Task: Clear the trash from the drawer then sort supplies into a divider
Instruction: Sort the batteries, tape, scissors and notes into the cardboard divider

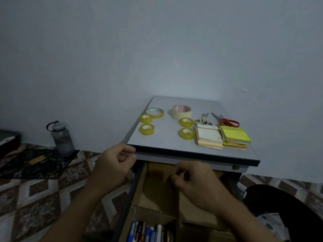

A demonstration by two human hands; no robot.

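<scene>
Head view: the left hand, fingers curled on nothing visible, sits at the front left corner of the grey, black-edged tabletop. The blurred right hand hovers over the brown cardboard divider in the open dark-framed drawer; I cannot tell its grip. Assorted pens fill the near left compartment, and the far compartments show bare cardboard.

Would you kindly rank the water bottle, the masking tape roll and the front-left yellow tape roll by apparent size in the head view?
1. water bottle
2. masking tape roll
3. front-left yellow tape roll
The bottle's distance differs; its rank is apparent only.
</scene>
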